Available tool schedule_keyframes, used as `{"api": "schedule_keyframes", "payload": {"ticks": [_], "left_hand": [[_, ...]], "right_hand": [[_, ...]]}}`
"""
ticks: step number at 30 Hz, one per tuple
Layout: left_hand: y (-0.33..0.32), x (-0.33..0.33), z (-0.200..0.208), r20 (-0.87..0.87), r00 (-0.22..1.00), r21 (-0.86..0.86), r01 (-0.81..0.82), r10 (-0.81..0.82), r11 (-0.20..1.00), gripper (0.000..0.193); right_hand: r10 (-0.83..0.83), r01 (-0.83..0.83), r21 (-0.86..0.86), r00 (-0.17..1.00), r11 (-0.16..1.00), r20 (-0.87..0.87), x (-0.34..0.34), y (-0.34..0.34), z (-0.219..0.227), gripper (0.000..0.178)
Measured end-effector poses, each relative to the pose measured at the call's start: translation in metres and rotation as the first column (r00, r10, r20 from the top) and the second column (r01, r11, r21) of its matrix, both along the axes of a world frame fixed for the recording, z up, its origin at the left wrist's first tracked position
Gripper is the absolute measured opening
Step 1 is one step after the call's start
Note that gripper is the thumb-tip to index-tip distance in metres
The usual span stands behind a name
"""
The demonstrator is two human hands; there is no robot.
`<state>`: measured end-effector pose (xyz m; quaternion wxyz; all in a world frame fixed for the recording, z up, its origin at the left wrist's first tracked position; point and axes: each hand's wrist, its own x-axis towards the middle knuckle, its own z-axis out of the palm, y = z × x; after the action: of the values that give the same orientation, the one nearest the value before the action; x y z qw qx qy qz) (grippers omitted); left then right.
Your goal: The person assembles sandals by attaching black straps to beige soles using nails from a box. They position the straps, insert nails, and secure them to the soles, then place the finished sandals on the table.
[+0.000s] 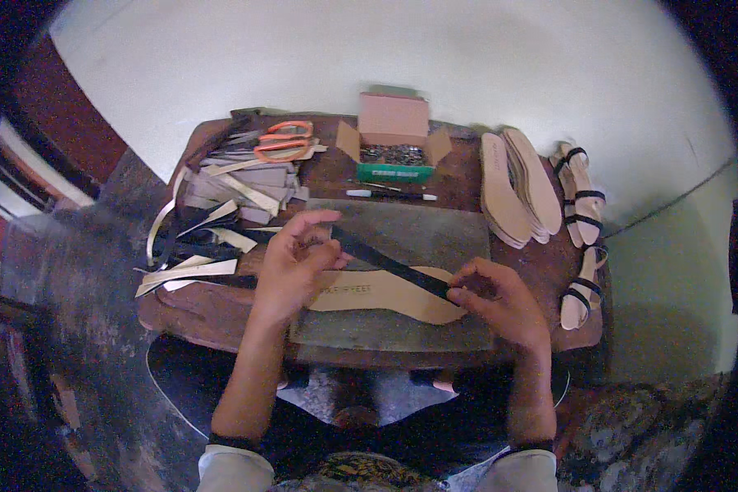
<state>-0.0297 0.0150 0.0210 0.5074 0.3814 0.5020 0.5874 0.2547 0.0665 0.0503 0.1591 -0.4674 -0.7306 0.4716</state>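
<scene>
Both hands grasp a black strap (389, 262), stretched slantwise over a tan insole (385, 293) lying on a grey mat (435, 234) at the counter's (221, 316) front edge. The left hand (295, 262) pinches the strap's upper end, the right hand (496, 299) its lower end. Orange scissors (283, 139) lie at the back left corner on cut strips (238, 184), an open box (394, 139) at the back edge, stacked soles (517, 189) and sandals (580, 197) along the right edge
</scene>
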Motion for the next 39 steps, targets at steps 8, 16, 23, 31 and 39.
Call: {"api": "schedule_keyframes", "payload": {"ticks": [8, 16, 23, 31, 39], "left_hand": [[0.016, 0.009, -0.018, -0.601, 0.789, -0.065, 0.11, -0.127, 0.992, 0.025], [0.022, 0.008, -0.018, -0.882, 0.47, 0.09, 0.149, 0.01, 0.985, 0.03], [0.044, -0.002, -0.006, -0.899, 0.43, 0.012, 0.219, -0.085, 0.976, 0.025], [0.116, 0.002, 0.021, -0.932, 0.362, 0.094, 0.153, 0.033, 0.984, 0.018], [0.137, 0.0, 0.006, -0.87, 0.484, 0.179, 0.13, 0.096, 0.975, 0.016]], "right_hand": [[-0.037, -0.023, 0.45, 0.992, 0.893, 0.125, 0.009, 0.01, -0.009, 0.018], [-0.065, -0.06, 0.576, 0.979, 0.815, 0.193, 0.003, 0.03, -0.031, 0.016], [-0.112, -0.047, 0.551, 0.961, 0.833, 0.252, -0.014, 0.036, -0.011, 0.016], [-0.084, -0.041, 0.652, 0.984, 0.757, 0.16, -0.081, 0.111, -0.006, 0.013], [-0.213, -0.117, 0.624, 0.878, 0.772, 0.428, -0.139, 0.177, -0.029, 0.009]]}}
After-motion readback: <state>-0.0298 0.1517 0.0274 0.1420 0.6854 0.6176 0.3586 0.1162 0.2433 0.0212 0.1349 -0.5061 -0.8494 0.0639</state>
